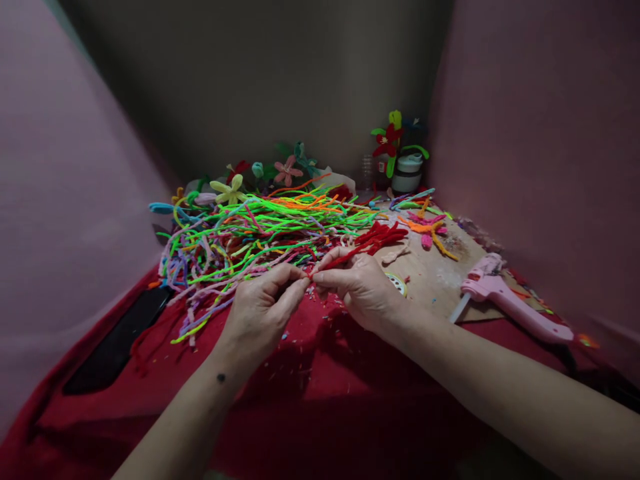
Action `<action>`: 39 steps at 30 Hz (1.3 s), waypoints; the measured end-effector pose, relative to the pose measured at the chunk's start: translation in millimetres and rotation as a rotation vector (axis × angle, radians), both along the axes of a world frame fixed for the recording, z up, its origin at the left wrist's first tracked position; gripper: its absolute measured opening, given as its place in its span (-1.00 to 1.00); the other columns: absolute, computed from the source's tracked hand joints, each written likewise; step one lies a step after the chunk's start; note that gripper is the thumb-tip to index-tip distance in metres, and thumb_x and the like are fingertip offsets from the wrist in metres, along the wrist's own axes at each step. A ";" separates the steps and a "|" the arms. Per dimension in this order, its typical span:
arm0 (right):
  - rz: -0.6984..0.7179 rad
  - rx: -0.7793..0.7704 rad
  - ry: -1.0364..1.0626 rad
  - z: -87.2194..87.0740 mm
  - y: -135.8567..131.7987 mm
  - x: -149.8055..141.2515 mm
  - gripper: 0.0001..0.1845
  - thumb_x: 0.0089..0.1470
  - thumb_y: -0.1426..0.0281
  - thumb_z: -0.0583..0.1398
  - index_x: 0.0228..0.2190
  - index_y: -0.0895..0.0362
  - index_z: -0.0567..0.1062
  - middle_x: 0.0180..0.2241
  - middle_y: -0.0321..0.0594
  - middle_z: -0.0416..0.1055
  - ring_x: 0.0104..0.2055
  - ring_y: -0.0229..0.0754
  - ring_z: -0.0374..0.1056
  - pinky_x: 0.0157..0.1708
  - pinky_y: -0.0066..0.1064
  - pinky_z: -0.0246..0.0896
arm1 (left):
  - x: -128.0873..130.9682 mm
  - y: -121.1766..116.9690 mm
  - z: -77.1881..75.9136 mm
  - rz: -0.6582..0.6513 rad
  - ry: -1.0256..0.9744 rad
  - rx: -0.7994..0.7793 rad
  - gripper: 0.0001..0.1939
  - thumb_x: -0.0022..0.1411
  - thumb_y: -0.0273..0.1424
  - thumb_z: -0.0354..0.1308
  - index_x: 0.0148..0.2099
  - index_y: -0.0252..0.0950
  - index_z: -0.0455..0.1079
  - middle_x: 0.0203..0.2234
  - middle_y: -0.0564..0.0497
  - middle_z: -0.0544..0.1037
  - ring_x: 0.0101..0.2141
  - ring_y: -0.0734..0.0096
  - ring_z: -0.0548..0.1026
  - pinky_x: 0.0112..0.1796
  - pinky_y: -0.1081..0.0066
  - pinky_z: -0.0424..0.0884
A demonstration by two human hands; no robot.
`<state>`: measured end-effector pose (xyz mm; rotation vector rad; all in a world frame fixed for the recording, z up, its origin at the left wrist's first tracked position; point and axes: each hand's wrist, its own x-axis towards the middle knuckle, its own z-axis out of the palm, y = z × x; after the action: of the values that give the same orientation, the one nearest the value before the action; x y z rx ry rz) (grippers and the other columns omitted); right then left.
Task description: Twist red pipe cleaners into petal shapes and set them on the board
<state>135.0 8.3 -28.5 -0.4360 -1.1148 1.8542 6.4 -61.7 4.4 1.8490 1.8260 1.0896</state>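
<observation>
Closely — left fingers (pixel 291 295) pinched on red fuzzy stems (pixel 376 237) | right fingers (pixel 331 277) closed just beside — same stems

Pipe cleaners (pixel 295 217), a glue gun (pixel 513 300) and fuzzy flowers (pixel 287 171) mark a craft corner.

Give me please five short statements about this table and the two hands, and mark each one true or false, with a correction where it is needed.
1. The left hand and the right hand both pinch the red bundle. True.
2. The glue gun lies to the left of both hands. False: the glue gun is to their right.
3. The yellow flower is on the far side of the table. True.
4. The cloth is blue. False: the cloth is red.
5. Some coloured stems lie in a loose pile. True.
</observation>
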 end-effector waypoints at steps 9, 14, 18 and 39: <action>0.001 -0.059 0.008 0.4 -2.6 -1.4 -0.85 -0.32 0.53 0.27 -0.62 0.16 0.37 -0.71 -0.40 0.27 -0.64 -0.36 0.17 -0.57 -0.46 0.06 | 3.5 0.1 3.7 -0.054 -0.178 -0.099 -0.83 0.10 -0.35 0.03 -0.42 -0.33 0.36 -0.69 0.17 0.20 -0.66 0.63 0.09 -0.62 0.57 0.06; 0.012 -0.078 0.007 1.9 -1.9 -0.7 -0.85 -0.33 0.53 0.26 -0.61 0.17 0.37 -0.72 -0.40 0.28 -0.66 -0.36 0.18 -0.58 -0.46 0.05 | 1.2 1.0 3.9 -0.065 -0.271 -0.153 -0.86 0.07 -0.35 0.05 -0.41 -0.33 0.33 -0.71 0.20 0.17 -0.69 0.66 0.04 -0.65 0.58 0.01; -0.001 -0.094 0.000 2.0 -1.2 -0.3 -0.82 -0.36 0.51 0.28 -0.61 0.18 0.36 -0.72 -0.40 0.28 -0.66 -0.35 0.20 -0.59 -0.47 0.04 | -0.3 0.1 3.3 -0.057 -0.285 -0.185 -0.83 0.08 -0.32 0.06 -0.41 -0.34 0.32 -0.69 0.19 0.16 -0.66 0.67 0.05 -0.66 0.60 -0.03; 0.036 0.052 -0.031 -1.9 -1.1 -0.2 -0.84 -0.28 0.53 0.27 -0.54 0.18 0.38 -0.64 -0.40 0.29 -0.61 -0.37 0.18 -0.54 -0.45 0.07 | -9.0 -3.5 3.9 -0.086 -0.435 -0.316 -0.87 0.09 -0.37 0.08 -0.35 -0.35 0.32 -0.71 0.21 0.19 -0.68 0.70 0.06 -0.66 0.63 -0.02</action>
<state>134.8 7.2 -30.4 -0.4183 -1.1959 1.8505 -2.7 -65.2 8.2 1.3693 1.5446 1.0071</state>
